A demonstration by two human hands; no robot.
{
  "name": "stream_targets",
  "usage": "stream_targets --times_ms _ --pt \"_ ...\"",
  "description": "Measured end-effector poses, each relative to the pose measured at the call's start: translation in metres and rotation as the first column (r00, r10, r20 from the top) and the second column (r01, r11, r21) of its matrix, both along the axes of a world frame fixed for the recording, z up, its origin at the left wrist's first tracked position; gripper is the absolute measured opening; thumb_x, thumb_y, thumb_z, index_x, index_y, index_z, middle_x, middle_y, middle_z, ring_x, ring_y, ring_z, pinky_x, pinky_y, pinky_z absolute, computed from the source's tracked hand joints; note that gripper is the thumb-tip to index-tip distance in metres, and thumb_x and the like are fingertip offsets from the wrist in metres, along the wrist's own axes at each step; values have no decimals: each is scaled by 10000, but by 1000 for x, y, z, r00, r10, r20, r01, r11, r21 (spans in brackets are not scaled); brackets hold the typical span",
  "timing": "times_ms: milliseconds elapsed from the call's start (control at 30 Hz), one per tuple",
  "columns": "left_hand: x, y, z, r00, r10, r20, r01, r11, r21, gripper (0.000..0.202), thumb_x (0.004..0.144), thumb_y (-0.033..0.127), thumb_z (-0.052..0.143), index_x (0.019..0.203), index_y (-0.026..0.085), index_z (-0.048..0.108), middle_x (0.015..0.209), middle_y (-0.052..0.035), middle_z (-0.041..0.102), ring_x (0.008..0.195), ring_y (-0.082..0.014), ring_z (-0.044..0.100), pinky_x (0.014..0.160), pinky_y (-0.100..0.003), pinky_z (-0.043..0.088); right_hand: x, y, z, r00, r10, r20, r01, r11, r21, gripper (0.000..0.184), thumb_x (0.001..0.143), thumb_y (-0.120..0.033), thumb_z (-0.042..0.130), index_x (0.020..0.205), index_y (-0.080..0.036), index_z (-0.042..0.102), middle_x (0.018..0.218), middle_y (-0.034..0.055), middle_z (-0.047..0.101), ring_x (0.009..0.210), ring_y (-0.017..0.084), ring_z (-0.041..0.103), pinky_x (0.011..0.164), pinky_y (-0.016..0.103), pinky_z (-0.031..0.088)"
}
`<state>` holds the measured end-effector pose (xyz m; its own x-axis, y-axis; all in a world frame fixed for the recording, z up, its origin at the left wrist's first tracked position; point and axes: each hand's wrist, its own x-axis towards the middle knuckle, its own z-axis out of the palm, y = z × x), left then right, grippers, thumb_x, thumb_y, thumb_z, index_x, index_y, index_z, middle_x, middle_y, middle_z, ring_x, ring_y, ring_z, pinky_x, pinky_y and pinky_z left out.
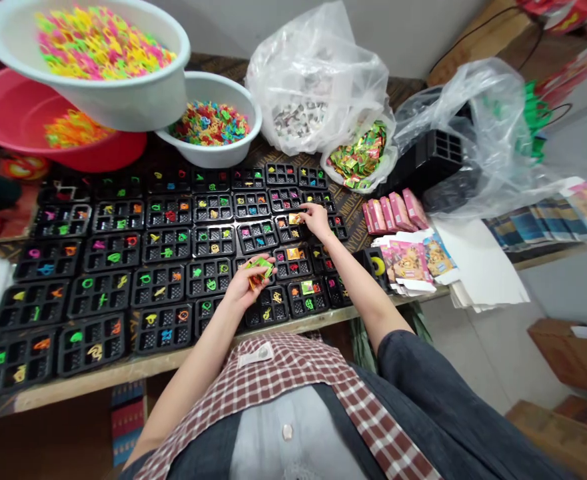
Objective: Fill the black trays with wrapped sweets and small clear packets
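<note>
My left hand point(246, 283) is closed around several small green and orange packets point(260, 268), above the front rows of black compartment trays. Farther right, my right hand point(316, 220) reaches over a black tray point(292, 230), its fingertips pinched at a small yellow-orange packet point(294, 219) in an upper compartment. Just in front, another tray holds a yellow-orange packet point(294, 253). Nearer the table edge, a green packet point(307, 287) lies in a tray point(307, 297). Small coloured plastic pieces point(166, 335) sit in compartments of many trays.
Behind the trays stand a large pale basin point(123, 100), a red basin point(3, 120) and a smaller basin point(208, 157), all holding coloured pieces. A plastic bag of packets point(358, 157) sits at back right. Pink boxes point(396, 212) and printed cards point(408, 260) lie at right.
</note>
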<state>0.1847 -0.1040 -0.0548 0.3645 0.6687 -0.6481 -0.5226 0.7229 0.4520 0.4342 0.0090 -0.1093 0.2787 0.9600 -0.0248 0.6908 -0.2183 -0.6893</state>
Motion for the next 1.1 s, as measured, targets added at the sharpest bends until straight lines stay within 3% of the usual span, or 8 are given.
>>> stream_targets --times_ms 167,300,433,567,667,767,867,1100 --pt "21 -1 8 1000 -24 20 24 1000 -19 429 673 -55 580 1040 159 640 919 -70 729 654 -125 694 423 -113 473 11 -33 43 978 40 -203 -17 993 114 218 775 -209 587 924 -121 720 785 57 716 739 175 646 761 296 498" --pt "44 -2 10 996 -78 36 79 996 -37 428 690 -63 570 1056 148 635 864 -69 720 678 -137 705 460 -116 500 54 -120 100 987 122 -105 -97 972 216 238 841 -353 560 851 -169 712 834 52 719 759 178 648 721 295 500" --pt "69 -7 7 990 -140 26 141 989 -50 460 684 -61 598 1081 169 635 772 -36 690 703 -148 716 531 -135 535 120 -236 132 981 180 73 -176 983 -55 318 825 -480 569 807 -203 725 743 55 709 677 198 646 646 305 503" --pt "92 -12 8 967 -254 -16 254 967 -10 474 635 -52 646 1053 172 648 761 -28 676 695 -178 719 533 -183 552 140 -302 127 977 -37 209 72 984 -160 456 726 -571 671 987 -202 734 722 62 706 554 202 596 553 326 484" --pt "107 -18 13 935 -345 -77 349 936 40 418 584 -16 721 955 163 654 768 -30 676 673 -196 715 482 -196 533 102 -294 112 988 -151 33 152 988 -7 435 778 -539 648 1045 -203 722 861 72 724 652 194 629 638 332 522" --pt "120 -23 16 912 -383 -146 400 909 117 373 533 52 797 855 157 640 745 -23 677 628 -187 698 444 -192 510 51 -253 94 963 -36 -266 61 994 87 386 824 -493 620 1067 -208 716 875 55 717 727 177 650 675 307 538" --pt "131 -22 15 906 -381 -187 415 888 198 385 501 130 846 811 160 621 696 1 661 567 -155 662 428 -195 496 22 -213 79 941 47 -335 9 986 164 347 849 -462 603 1044 -200 720 871 58 710 743 171 649 690 299 532" --pt "126 2 18 911 -322 -260 374 908 187 354 504 115 813 787 164 607 720 -4 682 530 -133 643 359 -143 374 49 -213 72 986 -115 -118 136 973 187 255 877 -393 575 948 -203 729 906 66 714 802 184 641 779 331 511"
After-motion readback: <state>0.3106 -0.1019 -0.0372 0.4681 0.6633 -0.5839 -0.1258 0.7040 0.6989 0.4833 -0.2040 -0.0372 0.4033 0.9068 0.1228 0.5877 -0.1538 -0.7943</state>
